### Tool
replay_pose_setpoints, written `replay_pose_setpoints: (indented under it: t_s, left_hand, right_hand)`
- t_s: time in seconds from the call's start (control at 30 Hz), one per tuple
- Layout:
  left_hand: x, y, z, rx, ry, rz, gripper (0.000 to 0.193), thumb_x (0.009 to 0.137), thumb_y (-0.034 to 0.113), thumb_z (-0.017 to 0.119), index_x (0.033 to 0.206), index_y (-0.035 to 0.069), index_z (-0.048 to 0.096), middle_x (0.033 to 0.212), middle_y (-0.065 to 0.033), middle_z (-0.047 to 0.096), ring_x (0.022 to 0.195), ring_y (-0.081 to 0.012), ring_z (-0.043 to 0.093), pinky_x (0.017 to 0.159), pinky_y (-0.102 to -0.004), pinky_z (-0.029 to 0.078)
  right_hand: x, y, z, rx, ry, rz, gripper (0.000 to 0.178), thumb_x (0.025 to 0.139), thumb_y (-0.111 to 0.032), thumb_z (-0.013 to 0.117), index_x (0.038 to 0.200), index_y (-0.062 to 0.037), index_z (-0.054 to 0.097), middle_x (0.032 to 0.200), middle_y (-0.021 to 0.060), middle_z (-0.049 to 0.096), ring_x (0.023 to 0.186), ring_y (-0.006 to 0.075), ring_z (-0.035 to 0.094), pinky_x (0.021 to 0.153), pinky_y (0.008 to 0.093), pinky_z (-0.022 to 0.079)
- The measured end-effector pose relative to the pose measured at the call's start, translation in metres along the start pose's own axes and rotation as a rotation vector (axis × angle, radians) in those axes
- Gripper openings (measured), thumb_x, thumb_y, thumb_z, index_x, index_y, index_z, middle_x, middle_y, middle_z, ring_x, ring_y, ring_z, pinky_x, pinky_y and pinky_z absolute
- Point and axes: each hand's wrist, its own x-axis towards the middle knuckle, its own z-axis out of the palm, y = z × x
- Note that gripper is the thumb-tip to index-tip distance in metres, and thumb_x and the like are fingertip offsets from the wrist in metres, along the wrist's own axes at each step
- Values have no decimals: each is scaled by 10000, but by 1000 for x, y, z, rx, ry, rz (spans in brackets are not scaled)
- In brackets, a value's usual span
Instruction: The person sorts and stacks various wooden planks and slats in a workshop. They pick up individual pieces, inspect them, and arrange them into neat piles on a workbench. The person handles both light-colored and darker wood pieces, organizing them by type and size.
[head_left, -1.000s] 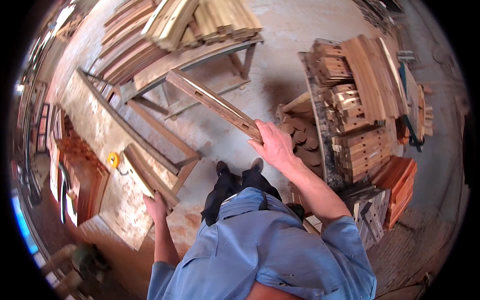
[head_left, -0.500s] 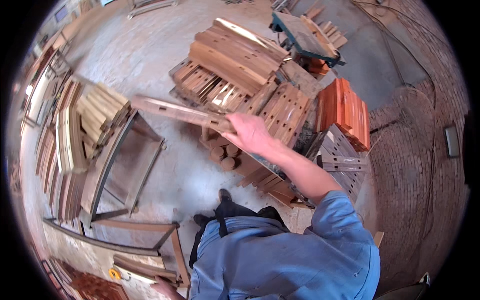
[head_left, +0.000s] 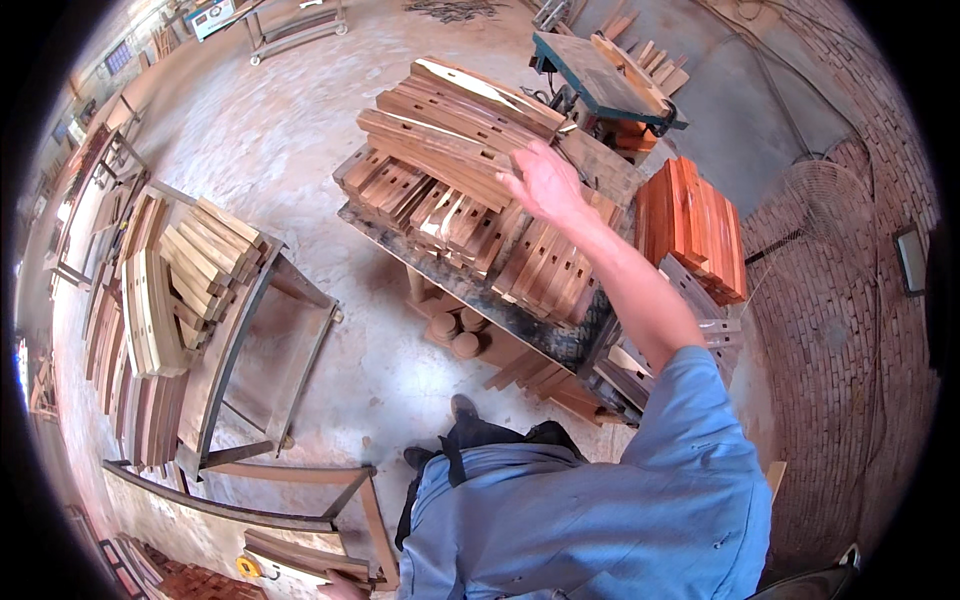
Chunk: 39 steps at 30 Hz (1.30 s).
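Observation:
My right hand [head_left: 548,182] reaches across the stack on the table and rests at the right end of a brown slotted wooden slat [head_left: 425,146], its thumb and fingers apart. That slat lies on the near side of the top layer, among others like it. Below it, more slotted slats [head_left: 550,262] lie in rows along the near side of the table [head_left: 480,315]. At the lower edge, my left hand [head_left: 345,586] is beside the end of wooden slats [head_left: 290,552] on a low bench; most of it is cut off and its grip is hidden. Near them sits a yellow tape measure [head_left: 247,567].
To the left, a metal-framed bench [head_left: 225,370] bears pale and brown slats. Orange-red boards [head_left: 688,230] stand stacked at the right, close to a wire fan [head_left: 825,205]. A green-edged machine table [head_left: 605,78] stands behind. Round wooden pieces [head_left: 463,343] are beneath the table.
My right hand has carried a slotted slat away from me onto the stack, where its fingers are now apart. My left hand stays beside the slats on the low bench.

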Motion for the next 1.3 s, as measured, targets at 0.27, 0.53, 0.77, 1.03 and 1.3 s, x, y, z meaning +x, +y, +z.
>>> replay_pose_setpoints:
  t_s: [0.27, 0.53, 0.77, 1.03, 1.3]
  left_hand:
    - [1, 8, 9, -175, 196, 75, 710, 897, 374, 553, 1327, -149, 338, 1233, -368, 492, 1082, -451, 551, 929, -469, 450]
    - [0, 21, 11, -112, 235, 74, 722, 910, 373, 563, 1349, -150, 328, 1275, -373, 464, 1126, -463, 522, 968, -454, 424]
    - [33, -62, 35, 47, 322, -92, 775, 876, 490, 585, 1377, -62, 374, 1232, -274, 549, 1056, -398, 580, 881, -477, 487]
    - [-18, 39, -20, -579, 249, 155, 427, 929, 253, 562, 1235, -36, 492, 955, -131, 638, 808, -171, 611, 675, -318, 505]
    - [-75, 221, -35, -1577, -163, 143, 179, 974, 175, 505, 1092, 47, 548, 888, -71, 605, 787, -174, 613, 702, -333, 534]
  right_hand:
    - [16, -5, 29, -66, 27, 90, 333, 811, -297, 705, 928, -8, 589, 902, 192, 604, 871, 372, 603, 756, 467, 495]
    - [27, 12, 39, -187, 140, -8, 317, 769, -270, 752, 895, -20, 604, 940, 190, 585, 925, 349, 583, 785, 451, 478]
    - [22, -59, 54, -48, 185, -99, 320, 820, -298, 697, 937, -7, 637, 1060, 198, 574, 1020, 370, 546, 881, 466, 449]
    - [-166, -222, 84, 718, -488, -268, 132, 858, -97, 641, 917, 8, 588, 899, 114, 547, 753, 238, 534, 679, 332, 463]
    - [-223, -358, 91, 944, -898, -658, 408, 826, -215, 676, 1141, 13, 553, 1086, 183, 602, 1001, 346, 593, 856, 400, 485]
